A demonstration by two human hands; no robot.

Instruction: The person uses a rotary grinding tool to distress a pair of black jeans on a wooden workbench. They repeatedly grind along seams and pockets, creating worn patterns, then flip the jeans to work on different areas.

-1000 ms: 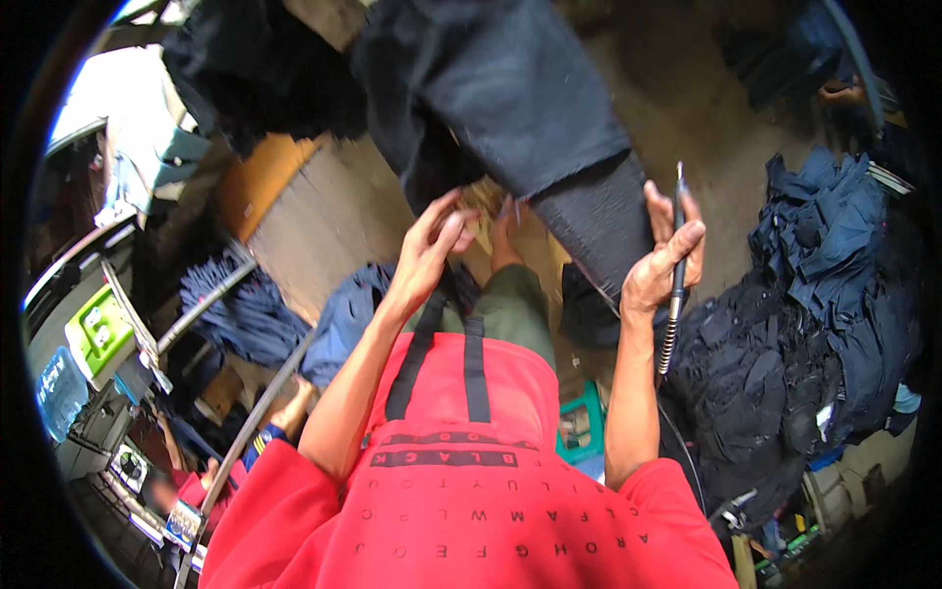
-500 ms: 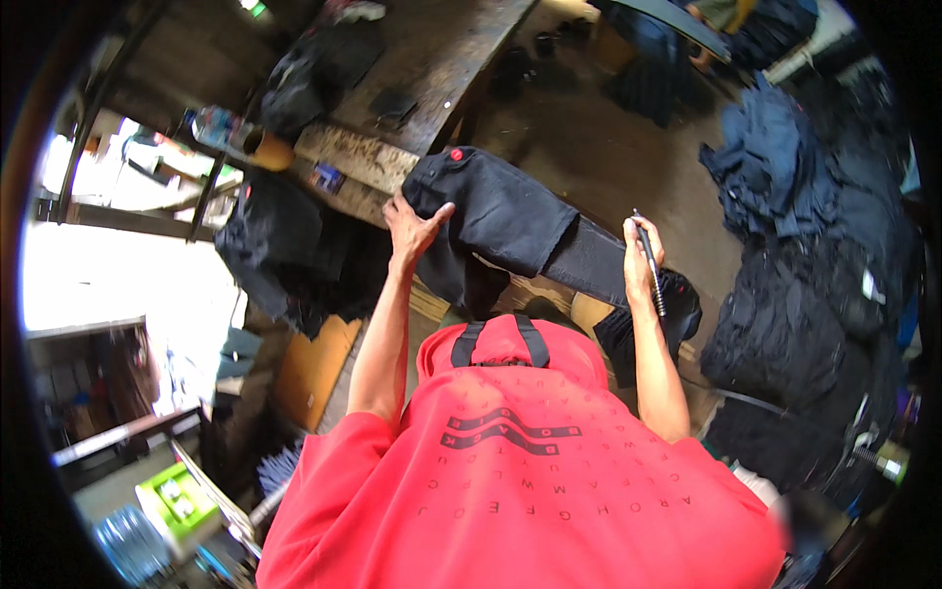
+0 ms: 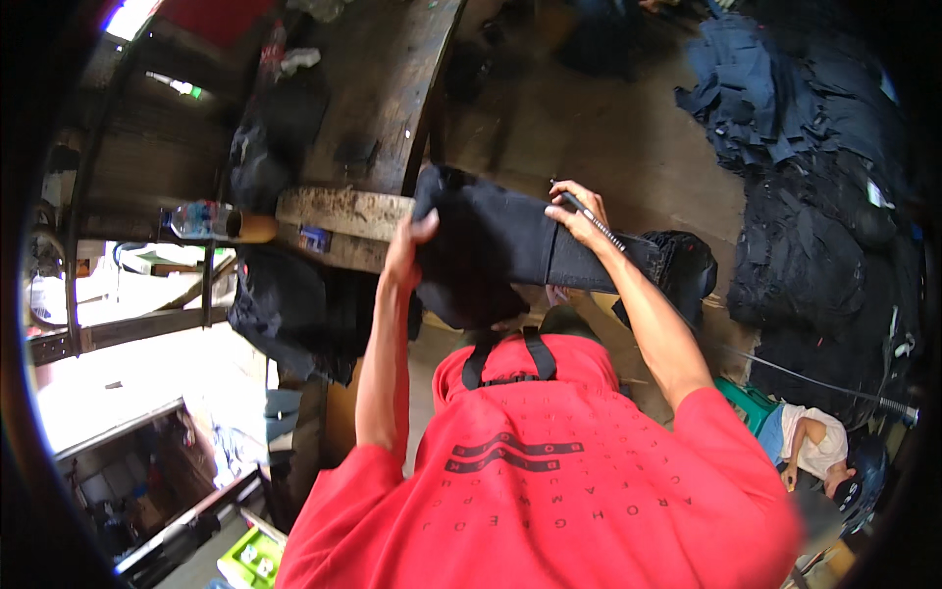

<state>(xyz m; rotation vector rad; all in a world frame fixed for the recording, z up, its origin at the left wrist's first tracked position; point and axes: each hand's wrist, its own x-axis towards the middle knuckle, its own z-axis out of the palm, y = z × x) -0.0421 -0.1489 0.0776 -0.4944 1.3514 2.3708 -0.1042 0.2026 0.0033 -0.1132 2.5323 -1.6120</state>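
Black denim trousers (image 3: pixel 486 231) lie drawn out across in front of me, their right part stretched flat and their far right end bunched (image 3: pixel 687 260). My left hand (image 3: pixel 407 250) grips the left end, thumb on top and the other fingers hidden behind the cloth. Between the fingers of my right hand (image 3: pixel 587 221) is a slim dark pen-like tool (image 3: pixel 612 238) with a ribbed, spring-like rear part. Its tip points up and left, just off the far edge of the trousers. What supports the cloth underneath is mostly hidden.
A worn wooden table (image 3: pixel 392 88) stands at the far left, with a narrow plank (image 3: pixel 343 211) by my left hand. Dark cloth (image 3: pixel 285 304) hangs at left. Blue garments (image 3: pixel 736 88) and black garments (image 3: pixel 795 265) are heaped on the right. Lower right, a person (image 3: pixel 814 447) sits on a green stool (image 3: pixel 743 401).
My right hand has moved left along the trousers with the tool. The red round tag at the left end is out of sight. The view has turned, bringing a person in at lower right.
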